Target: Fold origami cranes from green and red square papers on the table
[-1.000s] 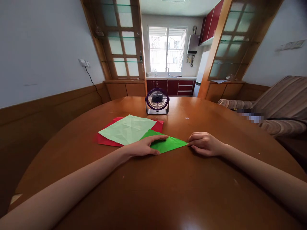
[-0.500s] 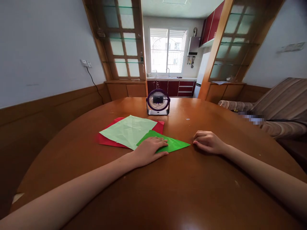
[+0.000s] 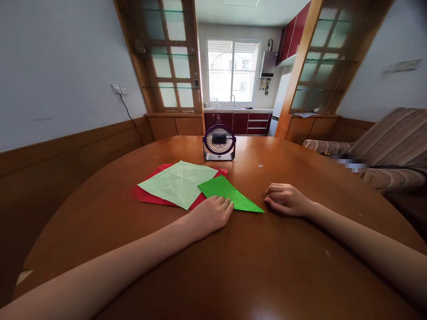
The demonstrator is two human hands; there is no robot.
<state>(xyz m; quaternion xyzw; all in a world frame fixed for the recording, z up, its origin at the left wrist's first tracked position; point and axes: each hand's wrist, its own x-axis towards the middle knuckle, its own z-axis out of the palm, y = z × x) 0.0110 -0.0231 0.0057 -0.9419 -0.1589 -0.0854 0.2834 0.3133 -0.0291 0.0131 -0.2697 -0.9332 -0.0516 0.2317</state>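
Note:
Bright green folded paper (image 3: 230, 191) lies on the table with its sharp point toward the right. My left hand (image 3: 213, 213) is at its near edge, fingers curled together and closed on the paper; the thumb is hidden. Just beyond the point of the green paper, my right hand (image 3: 288, 200) rests on the tabletop, loosely curled and closed, apart from the paper, with nothing visible in it. A pale green creased sheet (image 3: 178, 182) lies to the left, over a red sheet (image 3: 150, 197). The green paper's left corner overlaps both sheets.
A small dark purple desk fan (image 3: 219, 141) stands toward the far side of the round wooden table (image 3: 213, 275). A striped armchair (image 3: 383, 142) is to the right of the table. Beyond are cabinets, a kitchen counter and a window.
The green paper has turned, its right point shifting nearer to me and its upper corner farther away. My left hand has gone from lying flat on it to curling at its near edge.

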